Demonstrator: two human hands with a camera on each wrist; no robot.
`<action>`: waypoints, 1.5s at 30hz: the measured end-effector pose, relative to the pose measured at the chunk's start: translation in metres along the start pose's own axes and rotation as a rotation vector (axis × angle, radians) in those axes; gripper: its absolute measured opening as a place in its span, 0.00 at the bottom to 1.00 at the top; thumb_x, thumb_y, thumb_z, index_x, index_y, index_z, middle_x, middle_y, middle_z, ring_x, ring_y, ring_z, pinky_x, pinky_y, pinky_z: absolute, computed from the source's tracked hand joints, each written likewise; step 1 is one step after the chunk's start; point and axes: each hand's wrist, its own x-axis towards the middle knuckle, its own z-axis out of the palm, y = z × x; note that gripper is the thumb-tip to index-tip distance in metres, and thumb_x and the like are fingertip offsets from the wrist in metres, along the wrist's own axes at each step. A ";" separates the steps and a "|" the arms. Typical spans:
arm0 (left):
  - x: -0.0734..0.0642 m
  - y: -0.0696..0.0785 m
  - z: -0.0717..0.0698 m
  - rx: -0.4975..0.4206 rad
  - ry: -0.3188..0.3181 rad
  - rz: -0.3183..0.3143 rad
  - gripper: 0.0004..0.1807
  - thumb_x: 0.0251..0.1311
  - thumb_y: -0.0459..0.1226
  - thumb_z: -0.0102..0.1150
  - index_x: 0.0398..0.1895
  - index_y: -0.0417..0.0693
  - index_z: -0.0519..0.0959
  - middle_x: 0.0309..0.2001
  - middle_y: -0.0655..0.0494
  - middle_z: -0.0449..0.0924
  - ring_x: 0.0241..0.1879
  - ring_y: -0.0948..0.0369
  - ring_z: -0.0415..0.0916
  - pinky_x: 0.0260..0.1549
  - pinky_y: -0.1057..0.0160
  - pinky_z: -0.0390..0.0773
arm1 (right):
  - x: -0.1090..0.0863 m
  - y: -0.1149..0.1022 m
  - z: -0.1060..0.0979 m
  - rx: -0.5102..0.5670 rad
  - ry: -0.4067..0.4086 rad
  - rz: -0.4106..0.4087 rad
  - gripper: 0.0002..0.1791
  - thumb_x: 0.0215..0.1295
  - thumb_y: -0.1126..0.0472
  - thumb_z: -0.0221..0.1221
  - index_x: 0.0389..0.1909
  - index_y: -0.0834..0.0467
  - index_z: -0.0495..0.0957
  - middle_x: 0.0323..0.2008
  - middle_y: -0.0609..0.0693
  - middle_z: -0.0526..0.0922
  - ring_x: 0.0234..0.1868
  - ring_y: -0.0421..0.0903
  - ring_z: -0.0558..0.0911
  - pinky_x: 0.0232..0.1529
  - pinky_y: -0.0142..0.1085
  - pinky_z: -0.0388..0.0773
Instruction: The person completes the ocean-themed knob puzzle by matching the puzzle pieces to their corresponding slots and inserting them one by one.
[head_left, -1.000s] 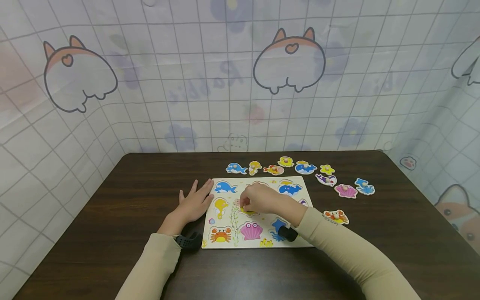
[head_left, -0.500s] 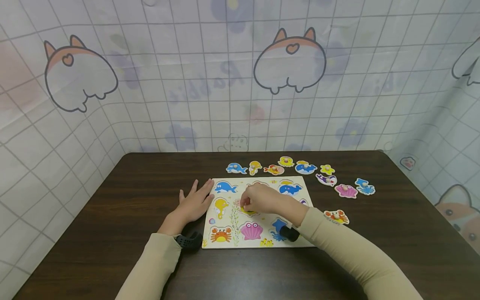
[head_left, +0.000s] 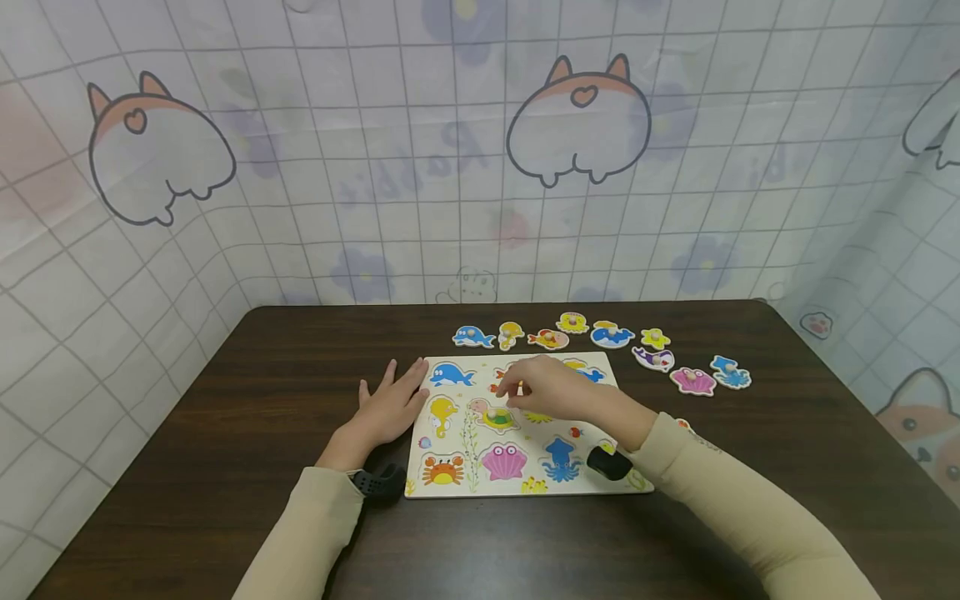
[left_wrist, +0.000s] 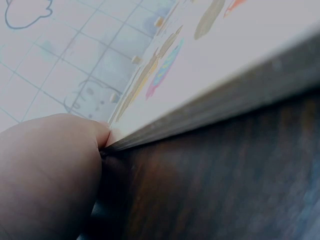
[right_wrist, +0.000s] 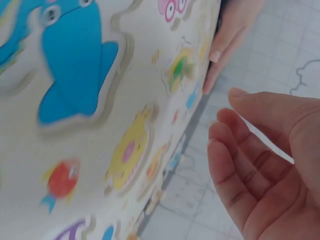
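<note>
A pale wooden puzzle board (head_left: 420, 425) printed with sea animals lies on the dark table. My left hand (head_left: 388, 408) rests flat at the board's upper left edge, fingers spread; in the left wrist view a fingertip (left_wrist: 102, 134) touches the board's corner. Over the board's middle hovers my right hand (head_left: 551, 387), its fingers loosely bent. Nothing sits between its thumb and fingers in the right wrist view. The green and yellow turtle piece (head_left: 497, 418), with a small knob, lies in its turtle-shaped place, just below and left of the right hand.
Behind the board lie knobbed pieces: a dolphin (head_left: 472, 337), a seahorse (head_left: 510, 335), a fish (head_left: 548, 339) and a whale (head_left: 611, 336). To the right are a pink shell (head_left: 692, 382) and a blue squid (head_left: 731, 373). The right sleeve mostly hides a crab piece (head_left: 683, 423).
My right hand has let go of the turtle piece and moved up and to the right, uncovering it. The left hand stays in place.
</note>
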 end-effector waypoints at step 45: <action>0.002 -0.004 0.002 -0.004 -0.004 0.001 0.35 0.80 0.48 0.42 0.84 0.52 0.47 0.83 0.51 0.44 0.80 0.42 0.29 0.66 0.24 0.25 | -0.165 0.118 -0.047 0.276 -0.070 0.253 0.09 0.64 0.63 0.69 0.42 0.61 0.82 0.27 0.42 0.77 0.28 0.38 0.74 0.30 0.32 0.75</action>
